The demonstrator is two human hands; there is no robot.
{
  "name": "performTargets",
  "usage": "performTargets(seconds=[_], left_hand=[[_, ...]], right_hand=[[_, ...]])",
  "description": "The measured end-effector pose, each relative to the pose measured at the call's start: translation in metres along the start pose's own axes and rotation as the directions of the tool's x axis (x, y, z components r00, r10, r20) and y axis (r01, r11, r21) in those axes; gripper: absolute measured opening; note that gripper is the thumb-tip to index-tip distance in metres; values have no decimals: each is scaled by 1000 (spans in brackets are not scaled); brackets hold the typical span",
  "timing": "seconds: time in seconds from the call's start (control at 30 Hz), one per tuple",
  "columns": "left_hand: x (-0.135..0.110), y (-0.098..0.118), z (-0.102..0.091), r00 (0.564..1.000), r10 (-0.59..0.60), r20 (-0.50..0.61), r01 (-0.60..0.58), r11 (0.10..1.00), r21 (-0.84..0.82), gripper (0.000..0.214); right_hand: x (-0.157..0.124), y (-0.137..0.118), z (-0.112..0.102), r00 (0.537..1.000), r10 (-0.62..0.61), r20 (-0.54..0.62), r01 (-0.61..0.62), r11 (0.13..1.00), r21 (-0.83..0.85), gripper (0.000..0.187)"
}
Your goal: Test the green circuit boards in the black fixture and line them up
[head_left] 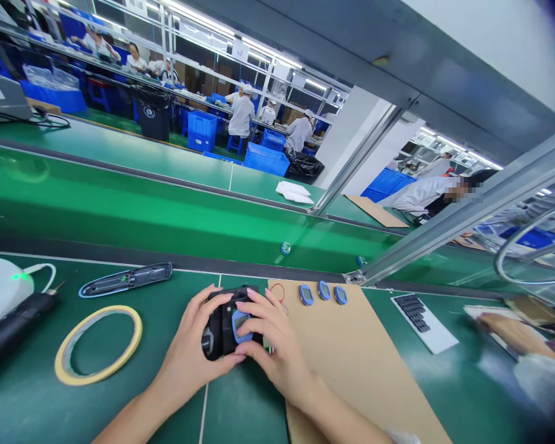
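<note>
In the head view, a black block-like fixture [217, 324] sits on the green bench, between my two hands. My left hand [189, 345] wraps round its left side, fingers over the top and thumb along the near edge. A small blue-framed device with a grey screen [241, 320] lies against the fixture's right part. My right hand [277, 339] grips this blue device, fingertips on its face and thumb at its lower edge. Thin red wire [278, 290] shows behind the right fingers. Three similar blue devices [324, 290] lie at the far end of a cardboard sheet [337, 351].
On the left are a yellow tape roll [62, 364], a long black casing [127, 280] and a black electric screwdriver [16, 324]. Rightward lie a white tray [437, 339] with black parts and a co-worker's blurred hand [509, 332]. Beyond runs a green conveyor [166, 228] beside a metal post [365, 154].
</note>
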State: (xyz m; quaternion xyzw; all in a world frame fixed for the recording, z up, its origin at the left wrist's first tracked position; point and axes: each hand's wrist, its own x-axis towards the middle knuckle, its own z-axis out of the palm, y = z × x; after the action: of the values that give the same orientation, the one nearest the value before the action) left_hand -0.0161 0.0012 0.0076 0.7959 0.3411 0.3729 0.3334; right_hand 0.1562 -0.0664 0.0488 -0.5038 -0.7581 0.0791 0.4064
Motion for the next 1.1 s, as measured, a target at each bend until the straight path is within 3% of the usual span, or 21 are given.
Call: performTargets(seconds=[0.17,0.37,0.83,0.97,1.1], left_hand=[[0,0,-1,1000,-3,-3,3,1000,18,64],[1,4,-4,1000,-4,2,4,1000,26,57],[4,4,-10,999,35,5,-36,997,66,58],[5,0,-7,997,72,-5,-71,994,81,57],[1,-9,-11,992,116,-47,-114,993,43,70]], right_hand=[[0,1,10,993,56,-101,-52,998,40,24],[0,0,15,989,107,-104,-107,994,4,41],[5,-3,14,990,105,-91,-103,994,24,55],[5,-4,14,992,64,-110,-65,998,-3,52],[5,-7,13,967,-54,-251,48,998,-28,52]])
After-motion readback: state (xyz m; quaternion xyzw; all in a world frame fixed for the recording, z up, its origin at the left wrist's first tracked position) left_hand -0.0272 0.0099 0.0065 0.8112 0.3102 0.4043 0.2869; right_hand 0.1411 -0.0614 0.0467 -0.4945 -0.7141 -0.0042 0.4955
